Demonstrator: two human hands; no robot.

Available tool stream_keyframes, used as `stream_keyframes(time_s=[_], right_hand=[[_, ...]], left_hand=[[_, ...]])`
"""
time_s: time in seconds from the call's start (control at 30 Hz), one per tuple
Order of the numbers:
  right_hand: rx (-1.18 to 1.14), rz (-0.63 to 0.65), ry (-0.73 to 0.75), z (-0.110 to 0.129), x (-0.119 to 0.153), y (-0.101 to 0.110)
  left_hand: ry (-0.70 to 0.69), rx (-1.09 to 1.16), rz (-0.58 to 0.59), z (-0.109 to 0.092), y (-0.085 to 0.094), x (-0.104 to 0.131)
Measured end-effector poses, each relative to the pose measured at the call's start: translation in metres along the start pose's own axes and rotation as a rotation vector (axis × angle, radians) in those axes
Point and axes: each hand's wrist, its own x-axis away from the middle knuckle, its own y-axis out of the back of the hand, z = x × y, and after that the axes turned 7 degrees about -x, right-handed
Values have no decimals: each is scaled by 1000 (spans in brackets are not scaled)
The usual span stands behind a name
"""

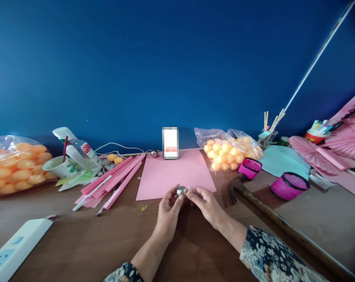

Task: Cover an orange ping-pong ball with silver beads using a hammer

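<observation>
A small shiny silver ball (181, 191), patterned like a bell or bauble, sits between the thumb and fingers of my left hand (168, 211). Close on its right side, my right hand (205, 203) is closed in a pinch. Something tiny and light shows at those fingertips, too small to name. Both hands are above the near edge of a pink sheet of paper (174, 172) lying on the brown table (113, 243). A second, similar silver ball (154, 153) rests at the sheet's far left corner.
Pink paper strips (115, 180) with pens lie left, near a plastic bottle (80, 150) and a bag of orange balls (19, 166). A power strip (19, 248) is front left. Rightward are another ball bag (224, 150), a wooden stick (271, 211) and magenta bands (289, 186).
</observation>
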Motion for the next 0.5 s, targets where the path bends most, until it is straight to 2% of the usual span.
stream_keyframes(time_s=[0.5], right_hand=[[21, 3, 14, -2, 0, 1]], left_hand=[[-4, -22, 1, -1, 0, 0]])
